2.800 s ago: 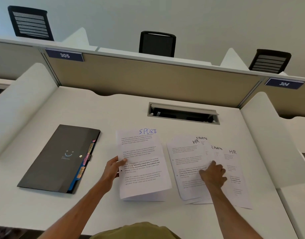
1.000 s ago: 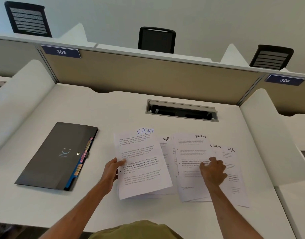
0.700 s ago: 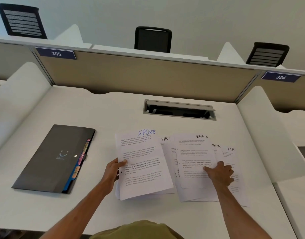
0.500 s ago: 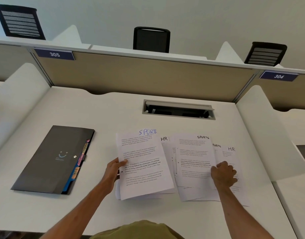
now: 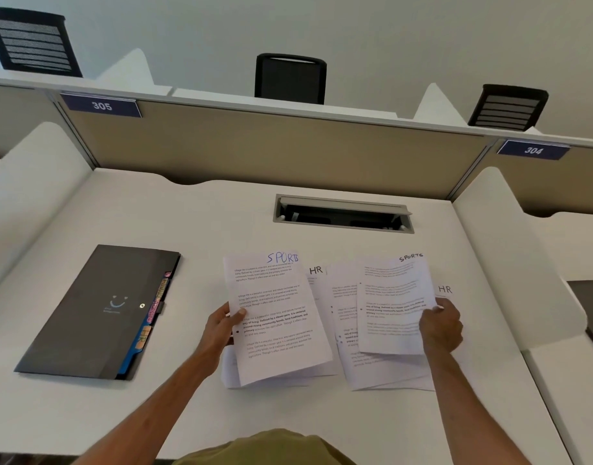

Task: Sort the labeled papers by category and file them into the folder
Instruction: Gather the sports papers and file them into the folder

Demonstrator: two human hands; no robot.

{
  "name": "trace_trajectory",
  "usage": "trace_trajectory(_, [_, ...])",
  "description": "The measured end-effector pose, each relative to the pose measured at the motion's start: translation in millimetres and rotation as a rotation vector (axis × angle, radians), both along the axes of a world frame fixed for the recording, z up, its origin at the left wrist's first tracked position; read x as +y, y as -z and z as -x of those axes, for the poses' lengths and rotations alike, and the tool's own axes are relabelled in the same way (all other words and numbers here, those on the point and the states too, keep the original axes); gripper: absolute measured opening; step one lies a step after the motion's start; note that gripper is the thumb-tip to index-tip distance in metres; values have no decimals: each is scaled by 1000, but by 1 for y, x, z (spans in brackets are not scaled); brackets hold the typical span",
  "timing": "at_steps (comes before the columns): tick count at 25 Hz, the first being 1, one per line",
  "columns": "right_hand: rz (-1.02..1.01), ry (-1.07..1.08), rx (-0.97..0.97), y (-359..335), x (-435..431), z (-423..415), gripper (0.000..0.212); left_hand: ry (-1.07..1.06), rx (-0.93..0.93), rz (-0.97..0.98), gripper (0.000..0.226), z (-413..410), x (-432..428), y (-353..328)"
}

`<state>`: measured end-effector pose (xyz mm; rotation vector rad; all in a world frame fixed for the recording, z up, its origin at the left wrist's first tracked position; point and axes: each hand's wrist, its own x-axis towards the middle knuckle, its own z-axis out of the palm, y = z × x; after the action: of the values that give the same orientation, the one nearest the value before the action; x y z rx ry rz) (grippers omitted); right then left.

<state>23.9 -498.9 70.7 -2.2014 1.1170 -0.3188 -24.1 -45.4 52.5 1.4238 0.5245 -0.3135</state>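
Left hand: the left hand (image 5: 221,325) grips the left edge of the blue SPORTS sheet (image 5: 275,317), with the thumb on top and the fingers under it. In this way the page stays flat and its label is readable.
Right hand: the right hand (image 5: 441,327) pinches the right edge of the black SPORTS sheet (image 5: 392,307) and holds it above the loose papers. The lower edge of the sheet hangs free of them.
Reason for the two grips: both sheets carry the same word, so it seems the person holds them apart from the others in order to join them as one category.
Loose papers: the loose papers (image 5: 372,374) lie fanned on the desk (image 5: 187,229), under and between the two hands. Fanned like this, their top corners show.
HR sheets: the left HR sheet (image 5: 316,271) looks out just beside the blue SPORTS sheet, and the right HR sheet (image 5: 445,290) just above the right hand. Both rest on the desk.
Folder: the folder (image 5: 97,313) lies closed at the left, well apart from the papers, with its coloured tabs (image 5: 156,307) turned toward them.
Progress: by my judgement the sorting is under way. No sheet appears to be filed yet.
Risk: a thin sheet held by one edge may bend or slip.
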Motion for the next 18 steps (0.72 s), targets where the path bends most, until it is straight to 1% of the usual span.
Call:
trace_trajectory(2, [-60, 18, -119, -13, 4, -6, 34, 11, -18, -20, 26, 0, 0, -1])
trace_trajectory(3, [-92, -6, -174, -19, 6, -8, 33, 17, -25, -28, 26, 0, -1, 0])
trace_trajectory(5, [-211, -122, -266, -30, 11, -13, 27, 21, -34, -34, 27, -1, -2, 0])
trace_trajectory(6, [-310, -197, -296, -39, 16, -15, 23, 21, -38, -32, 27, -2, -3, -1])
trace_trajectory(10, [-728, -548, -296, -79, 43, -26, 13, 22, -68, -23, 27, -5, -8, -4])
trace_trajectory(11, [-846, -616, -295, -86, 49, -28, 14, 22, -72, -22, 28, -5, -8, -5])
trace_trajectory(14, [-1208, -699, -300, -98, 68, -31, 17, 20, -79, -12, 29, -6, -11, -7])
trace_trajectory(16, [-1333, -717, -291, -99, 80, -32, 17, 24, -74, -5, 30, -8, -13, -8])
trace_trajectory(18, [-1314, -708, -235, -91, 92, -34, 15, 31, -69, 10, 31, -10, -15, -12])
